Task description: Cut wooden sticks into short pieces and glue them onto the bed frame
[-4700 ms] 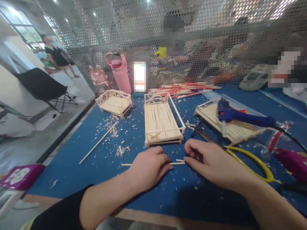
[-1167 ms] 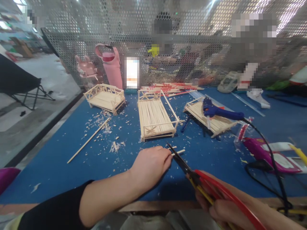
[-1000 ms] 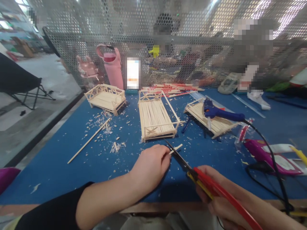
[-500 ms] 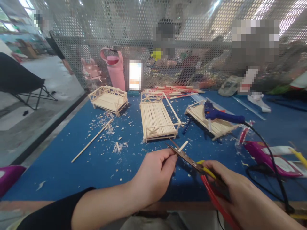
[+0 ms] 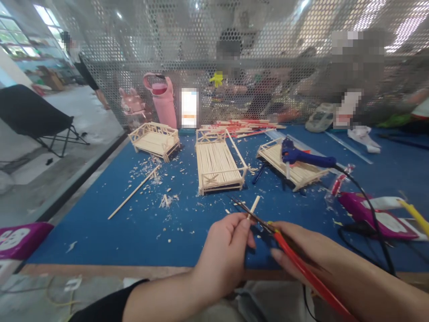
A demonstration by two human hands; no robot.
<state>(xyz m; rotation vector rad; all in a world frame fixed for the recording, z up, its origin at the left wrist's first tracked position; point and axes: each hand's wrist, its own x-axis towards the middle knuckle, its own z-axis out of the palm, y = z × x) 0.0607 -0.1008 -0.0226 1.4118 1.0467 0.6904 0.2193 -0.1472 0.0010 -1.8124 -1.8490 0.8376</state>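
Observation:
My left hand (image 5: pixel 229 243) pinches a short pale wooden stick (image 5: pixel 255 203) whose end sticks up past the fingertips. In my right hand (image 5: pixel 301 243) is a pair of scissors (image 5: pixel 259 220) with red and yellow on the handles; the blades lie across the stick just above my left thumb. Beyond my hands stands a small bed-shaped frame of sticks (image 5: pixel 219 163). A similar stick frame (image 5: pixel 156 141) is at its left, and another stick frame (image 5: pixel 301 172) at its right lies partly under a blue glue gun (image 5: pixel 304 156).
A loose stick (image 5: pixel 134 192) and wood scraps (image 5: pixel 167 200) lie on the blue tabletop (image 5: pixel 94 243). Red-and-pale sticks (image 5: pixel 251 127) are heaped by the perforated metal screen (image 5: pixel 187 53). A pink bottle (image 5: pixel 164 105) stands at the back; the glue gun's black cable (image 5: pixel 372 203) runs down the right side.
The scissor blades look closer together around the stick, and my right hand has turned, showing more of the red handle. The view has shifted slightly, revealing more floor at left.

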